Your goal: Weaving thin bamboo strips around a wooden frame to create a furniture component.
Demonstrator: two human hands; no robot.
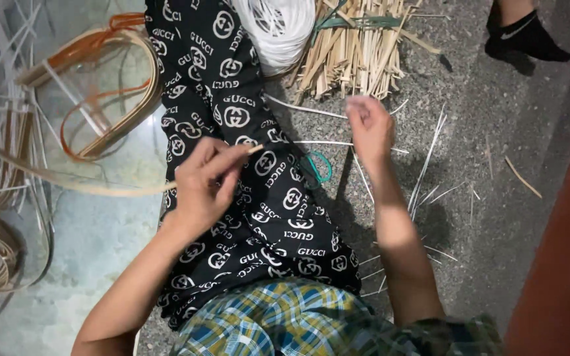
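1. Far left, coiled cane strips (110,99) lie looped on the pale floor (94,237); little room there, so the long tail should probably be kept from snagging them.
2. The left hand (206,181) is pinched closed on a thin cane strip (67,184), its tip (254,149) poking out over the black patterned trousers (245,132).
3. A teal rubber band (319,166) lies on the lap, between the hands.
4. The right hand (369,128) is raised and blurred; fingers seem pinched, but I cannot tell on what. A steady, low pull looks wise.
5. Above, a bundle of short sticks (357,46) and a white coil (278,26) crowd the edge; open grey floor lies right, scattered with slivers (427,161).
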